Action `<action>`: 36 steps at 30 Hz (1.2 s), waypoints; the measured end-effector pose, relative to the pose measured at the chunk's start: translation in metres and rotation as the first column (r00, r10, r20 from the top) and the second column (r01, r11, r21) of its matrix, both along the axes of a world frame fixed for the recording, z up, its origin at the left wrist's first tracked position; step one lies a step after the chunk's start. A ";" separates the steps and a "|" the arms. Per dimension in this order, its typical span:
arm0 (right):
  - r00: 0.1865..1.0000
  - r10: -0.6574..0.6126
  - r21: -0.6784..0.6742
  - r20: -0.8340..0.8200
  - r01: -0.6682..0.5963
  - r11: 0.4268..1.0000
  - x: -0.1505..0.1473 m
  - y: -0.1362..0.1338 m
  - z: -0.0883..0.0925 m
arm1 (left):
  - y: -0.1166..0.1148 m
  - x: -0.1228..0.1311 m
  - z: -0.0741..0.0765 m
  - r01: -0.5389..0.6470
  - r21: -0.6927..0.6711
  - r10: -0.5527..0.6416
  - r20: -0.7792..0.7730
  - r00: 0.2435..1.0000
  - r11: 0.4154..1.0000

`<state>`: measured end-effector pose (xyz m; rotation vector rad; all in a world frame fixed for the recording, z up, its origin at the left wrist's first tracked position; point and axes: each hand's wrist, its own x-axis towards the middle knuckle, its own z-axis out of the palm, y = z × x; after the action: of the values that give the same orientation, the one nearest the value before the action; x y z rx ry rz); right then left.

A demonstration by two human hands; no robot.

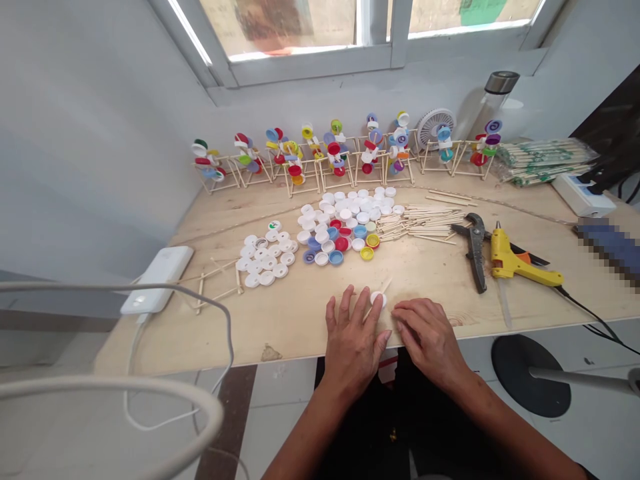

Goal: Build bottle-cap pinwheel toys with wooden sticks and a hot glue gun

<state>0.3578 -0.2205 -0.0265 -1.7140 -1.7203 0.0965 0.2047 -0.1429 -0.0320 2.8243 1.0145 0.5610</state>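
Near the table's front edge, my left hand (353, 337) lies palm down with its fingers spread. Its index fingertip rests on a white bottle cap (379, 298), and a thin wooden stick (387, 285) pokes out past the cap's far side. Just right of the cap, my right hand (427, 333) is bent inward, its fingers pressed together; whatever they may hold is hidden. Beyond the hands lie a pile of white and coloured caps (343, 243), a group of white caps with holes (267, 260) and a heap of wooden sticks (430, 220).
A yellow glue gun (520, 263) and black-handled cutters (477, 253) lie at right. Wheel-like cap models on stick frames (334, 160) line the back, beside a small fan (436, 128). A white power bank (157, 280) with a cable (227, 327) sits at left.
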 end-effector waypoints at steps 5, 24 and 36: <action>1.000 -0.005 0.002 0.013 0.005 1.000 0.000 0.000 0.000 | -0.001 0.000 0.004 -0.001 -0.035 0.001 0.002 1.000 0.999; 0.997 0.059 -0.074 0.043 -0.056 0.996 -0.005 0.016 0.008 | -0.004 -0.008 0.004 -0.031 -0.237 0.096 0.265 0.959 0.971; 0.968 -0.128 0.082 0.216 0.113 0.990 0.044 0.032 0.014 | 0.001 -0.017 -0.007 -0.118 -0.192 0.172 0.294 0.940 0.974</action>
<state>0.4022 -0.1888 -0.0124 -1.8290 -1.7487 -0.2137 0.1878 -0.1421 -0.0389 2.4261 1.1500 0.8543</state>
